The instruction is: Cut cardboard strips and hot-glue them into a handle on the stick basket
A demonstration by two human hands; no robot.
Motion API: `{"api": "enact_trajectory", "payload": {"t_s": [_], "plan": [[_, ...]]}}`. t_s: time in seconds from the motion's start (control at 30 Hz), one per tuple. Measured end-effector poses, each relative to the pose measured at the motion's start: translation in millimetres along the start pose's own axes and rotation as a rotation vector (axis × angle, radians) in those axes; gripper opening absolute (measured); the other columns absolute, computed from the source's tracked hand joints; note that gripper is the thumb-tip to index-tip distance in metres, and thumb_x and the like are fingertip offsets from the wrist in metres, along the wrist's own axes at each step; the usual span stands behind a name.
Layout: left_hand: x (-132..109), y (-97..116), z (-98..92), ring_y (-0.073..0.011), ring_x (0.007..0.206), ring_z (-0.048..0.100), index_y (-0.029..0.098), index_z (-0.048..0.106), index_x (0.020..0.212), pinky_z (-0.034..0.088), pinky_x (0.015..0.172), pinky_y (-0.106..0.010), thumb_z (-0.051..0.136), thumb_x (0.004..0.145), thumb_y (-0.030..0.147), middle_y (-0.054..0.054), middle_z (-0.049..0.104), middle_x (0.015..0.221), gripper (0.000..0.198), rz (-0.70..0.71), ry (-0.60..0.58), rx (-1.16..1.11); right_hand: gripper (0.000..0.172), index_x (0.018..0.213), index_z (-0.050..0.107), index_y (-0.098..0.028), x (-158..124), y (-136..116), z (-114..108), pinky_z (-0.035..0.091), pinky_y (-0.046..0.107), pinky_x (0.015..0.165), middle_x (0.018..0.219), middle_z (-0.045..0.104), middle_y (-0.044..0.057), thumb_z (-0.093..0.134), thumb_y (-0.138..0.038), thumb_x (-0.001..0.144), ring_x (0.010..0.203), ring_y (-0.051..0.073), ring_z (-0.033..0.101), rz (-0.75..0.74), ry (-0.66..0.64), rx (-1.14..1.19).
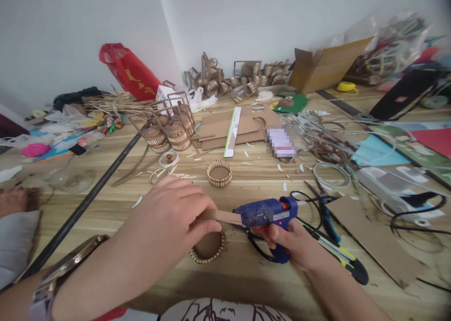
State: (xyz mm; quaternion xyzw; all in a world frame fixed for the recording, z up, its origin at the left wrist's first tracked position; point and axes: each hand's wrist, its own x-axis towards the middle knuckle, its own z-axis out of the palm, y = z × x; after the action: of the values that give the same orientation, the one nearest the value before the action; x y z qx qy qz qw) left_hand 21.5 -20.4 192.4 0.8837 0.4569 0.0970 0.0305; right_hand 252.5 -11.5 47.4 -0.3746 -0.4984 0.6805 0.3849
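Note:
My left hand (176, 222) pinches a brown cardboard strip (225, 215) between thumb and fingers. Its free end reaches the nozzle of a blue glue gun (257, 211). Around the grip of that glue gun my right hand (287, 241) is closed; a small red light glows on its body. Below my left hand sits a round, shallow cardboard piece edged with short wooden sticks (207, 249), partly covered by the fingers. A similar stick-edged round piece (219, 174) stands farther back on the wooden table.
Right of the glue gun lie a yellow-black utility knife (338, 255), blue-handled pliers (329, 217) and a cardboard piece (377, 238). Lidded stick-sided baskets (176, 135) stand back left. Cardboard sheets (214, 130) lie mid-table. Another person's hand (14, 201) rests at the left edge.

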Motion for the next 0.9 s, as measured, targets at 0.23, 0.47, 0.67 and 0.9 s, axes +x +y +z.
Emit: {"api": "enact_trajectory", "payload": {"t_s": [0.23, 0.47, 0.67, 0.9], "plan": [[-0.8, 0.4, 0.1, -0.0181, 0.075, 0.062, 0.023, 0.067, 0.076, 0.044, 0.076, -0.035, 0.071, 0.086, 0.028, 0.004, 0.070, 0.076, 0.012, -0.008, -0.005, 0.006, 0.062, 0.062, 0.054, -0.019, -0.8, -1.1, 0.6, 0.026, 0.024, 0.046, 0.050, 0.042, -0.003, 0.071, -0.078, 0.059, 0.049, 0.010, 0.036, -0.036, -0.016, -0.016], [0.2, 0.9, -1.2, -0.0179, 0.074, 0.063, 0.023, 0.067, 0.074, 0.045, 0.075, -0.035, 0.072, 0.085, 0.029, 0.004, 0.070, 0.074, 0.014, -0.002, -0.010, 0.010, 0.061, 0.064, 0.055, -0.019, -2.8, -1.1, 1.1, 0.026, 0.024, 0.045, 0.056, 0.047, -0.001, 0.071, -0.077, 0.061, 0.049, 0.009, 0.033, -0.047, -0.007, -0.014], [-0.7, 1.3, 0.6, -0.0194, 0.075, 0.063, 0.022, 0.068, 0.074, 0.043, 0.076, -0.036, 0.074, 0.083, 0.027, 0.004, 0.069, 0.074, 0.012, -0.014, -0.002, 0.001, 0.063, 0.066, 0.055, -0.018, -4.1, -0.8, 0.2, 0.025, 0.024, 0.045, 0.058, 0.047, -0.001, 0.072, -0.078, 0.058, 0.049, 0.008, 0.031, -0.020, 0.007, -0.020], [-0.5, 1.2, 0.3, -0.0190, 0.075, 0.063, 0.022, 0.068, 0.074, 0.043, 0.075, -0.035, 0.074, 0.083, 0.028, 0.004, 0.070, 0.075, 0.012, -0.002, -0.001, 0.012, 0.062, 0.067, 0.054, -0.018, -7.1, 0.7, -0.1, 0.024, 0.024, 0.047, 0.057, 0.042, -0.003, 0.070, -0.077, 0.063, 0.051, 0.008, 0.031, -0.023, -0.019, -0.026]]}}
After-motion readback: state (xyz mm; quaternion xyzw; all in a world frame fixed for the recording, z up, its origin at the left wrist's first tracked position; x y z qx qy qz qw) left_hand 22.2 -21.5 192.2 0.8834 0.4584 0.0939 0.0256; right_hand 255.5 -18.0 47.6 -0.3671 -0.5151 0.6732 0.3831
